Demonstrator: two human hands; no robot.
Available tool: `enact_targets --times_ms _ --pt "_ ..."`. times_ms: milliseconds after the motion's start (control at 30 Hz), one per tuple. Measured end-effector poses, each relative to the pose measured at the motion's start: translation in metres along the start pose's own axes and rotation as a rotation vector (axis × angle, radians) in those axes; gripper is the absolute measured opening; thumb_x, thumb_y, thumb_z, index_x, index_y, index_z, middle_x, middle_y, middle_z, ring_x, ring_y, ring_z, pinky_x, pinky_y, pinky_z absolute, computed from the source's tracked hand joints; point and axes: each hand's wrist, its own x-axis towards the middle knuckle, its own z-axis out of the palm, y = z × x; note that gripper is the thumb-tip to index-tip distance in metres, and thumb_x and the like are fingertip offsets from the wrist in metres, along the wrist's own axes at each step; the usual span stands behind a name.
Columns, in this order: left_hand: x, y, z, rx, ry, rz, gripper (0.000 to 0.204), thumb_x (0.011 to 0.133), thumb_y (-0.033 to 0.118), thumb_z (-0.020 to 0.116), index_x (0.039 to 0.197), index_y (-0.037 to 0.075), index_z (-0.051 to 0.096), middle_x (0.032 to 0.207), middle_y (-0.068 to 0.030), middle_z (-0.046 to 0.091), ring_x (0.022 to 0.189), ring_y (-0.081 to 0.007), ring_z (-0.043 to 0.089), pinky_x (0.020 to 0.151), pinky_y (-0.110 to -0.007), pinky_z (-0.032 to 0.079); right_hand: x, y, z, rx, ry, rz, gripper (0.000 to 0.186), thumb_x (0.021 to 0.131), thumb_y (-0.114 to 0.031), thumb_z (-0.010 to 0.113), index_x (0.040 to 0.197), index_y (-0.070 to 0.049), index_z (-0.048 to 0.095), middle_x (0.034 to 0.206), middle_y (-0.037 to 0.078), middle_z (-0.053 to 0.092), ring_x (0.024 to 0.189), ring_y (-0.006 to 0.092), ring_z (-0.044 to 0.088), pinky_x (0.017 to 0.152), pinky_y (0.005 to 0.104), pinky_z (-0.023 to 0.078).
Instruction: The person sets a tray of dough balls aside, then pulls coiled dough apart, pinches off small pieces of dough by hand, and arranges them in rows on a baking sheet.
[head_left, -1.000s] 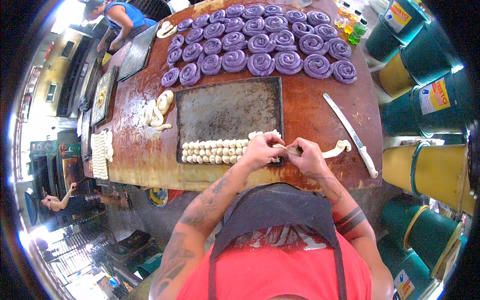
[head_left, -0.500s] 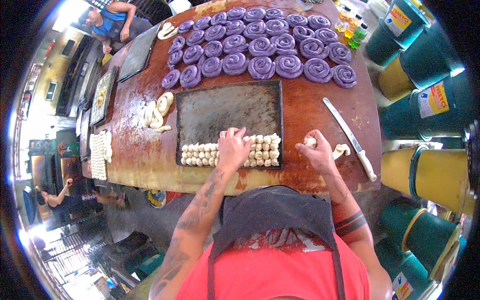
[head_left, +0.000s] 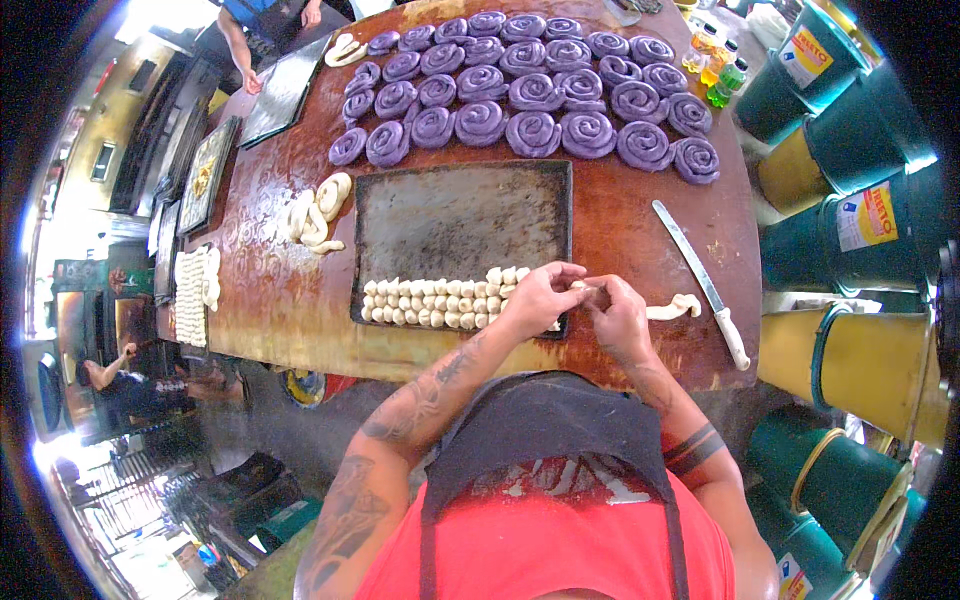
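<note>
My left hand (head_left: 538, 297) and my right hand (head_left: 617, 314) meet at the near right corner of a dark baking tray (head_left: 460, 215). Both pinch a small piece of pale dough (head_left: 590, 290) between their fingertips. Rows of small pale dough pieces (head_left: 435, 302) lie along the tray's near edge, just left of my left hand. A short rope of pale dough (head_left: 673, 307) lies on the brown table (head_left: 270, 300) right of my right hand.
A long knife with a white handle (head_left: 704, 284) lies at the right. Several purple dough coils (head_left: 530, 95) fill the far table. Pale dough twists (head_left: 315, 215) sit left of the tray. Green and yellow buckets (head_left: 850, 200) stand at the right. Another person (head_left: 265, 20) works at the far end.
My left hand had reached left to the dough rows on the tray while my right stayed by the dough rope. Both hands have come back together on a small dough piece.
</note>
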Motion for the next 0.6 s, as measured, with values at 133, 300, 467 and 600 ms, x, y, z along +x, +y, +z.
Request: enact_targets --times_ms 133,300,467,600 --pt "-0.004 -0.014 -0.02 0.028 -0.096 -0.205 0.023 0.089 0.016 0.079 0.105 0.001 0.074 0.087 -0.0027 0.073 0.077 -0.0115 0.064 0.071 -0.027 0.053 0.003 0.008 0.001 0.103 -0.217 -0.028 0.014 0.086 -0.004 0.073 0.098 0.001 0.066 0.088 0.015 0.07 0.078 0.0264 0.068 0.07 0.0368 0.053" --pt "-0.015 -0.009 -0.089 0.525 0.402 -0.176 0.03 0.078 0.009 0.075 0.108 0.005 0.075 0.098 -0.0129 0.075 0.09 -0.0222 0.071 0.084 -0.033 0.056 -0.007 0.037 0.004 -0.02 -0.232 0.019 0.02 0.083 -0.008 0.077 0.101 -0.002 0.07 0.088 0.015 0.069 0.078 0.0273 0.066 0.071 0.0375 0.053" --pt "-0.019 -0.044 -0.123 0.754 0.546 0.162 0.025 0.083 0.009 0.07 0.107 0.003 0.073 0.104 -0.0145 0.071 0.095 -0.0295 0.068 0.086 -0.039 0.055 -0.009 0.067 0.005 -0.115 -0.158 -0.076 0.024 0.089 -0.02 0.075 0.11 -0.009 0.07 0.099 0.014 0.071 0.091 0.0279 0.067 0.083 0.0386 0.053" --pt "-0.03 -0.047 -0.118 1.06 0.372 0.096 0.025 0.084 0.015 0.072 0.107 0.005 0.073 0.116 -0.0138 0.066 0.108 -0.0342 0.061 0.096 -0.046 0.049 0.009 0.068 -0.016 0.669 -0.178 0.39 0.019 0.099 -0.024 0.069 0.106 -0.006 0.066 0.086 0.001 0.067 0.08 0.0151 0.062 0.073 0.0335 0.053"
